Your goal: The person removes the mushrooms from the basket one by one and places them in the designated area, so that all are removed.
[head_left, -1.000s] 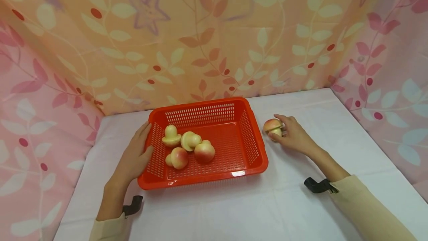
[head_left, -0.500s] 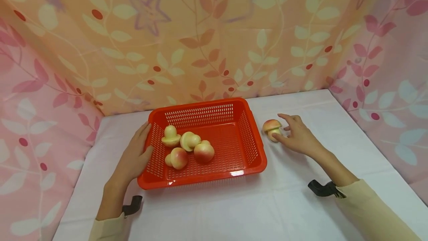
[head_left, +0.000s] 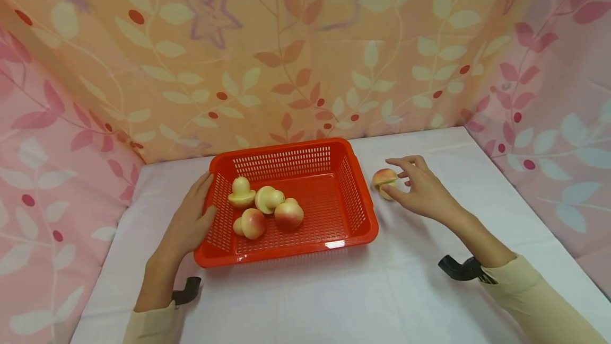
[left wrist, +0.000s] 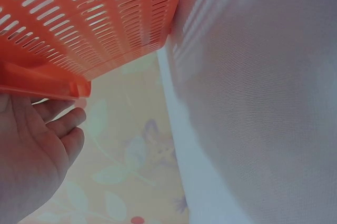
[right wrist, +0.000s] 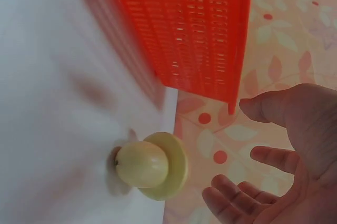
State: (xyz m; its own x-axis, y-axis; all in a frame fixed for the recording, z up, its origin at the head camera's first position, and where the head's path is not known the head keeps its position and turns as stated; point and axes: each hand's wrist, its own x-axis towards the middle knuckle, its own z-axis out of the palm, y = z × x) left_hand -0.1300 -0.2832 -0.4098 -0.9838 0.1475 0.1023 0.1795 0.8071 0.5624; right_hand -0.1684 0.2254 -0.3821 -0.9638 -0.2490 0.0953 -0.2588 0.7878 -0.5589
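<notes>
A red-and-yellow mushroom stands on the white cloth right of the red plastic basket. My right hand hovers beside it with spread fingers. In the head view the thumb overlaps its stem; the right wrist view has the hand apart from the pale mushroom. My left hand rests along the basket's left rim, its fingers nearly straight. From the left wrist, that hand lies against the basket's lip. Several similar mushrooms lie in the basket's left half.
White cloth covers the table. Patterned fabric walls rise behind the table and at both sides. A black wrist-worn piece sits at the right cuff, and another black piece at the left.
My right hand was around the mushroom, drew back rightward with fingers spread, then came slightly left toward it again. The mushroom stays on the cloth. My left hand keeps its place on the basket.
</notes>
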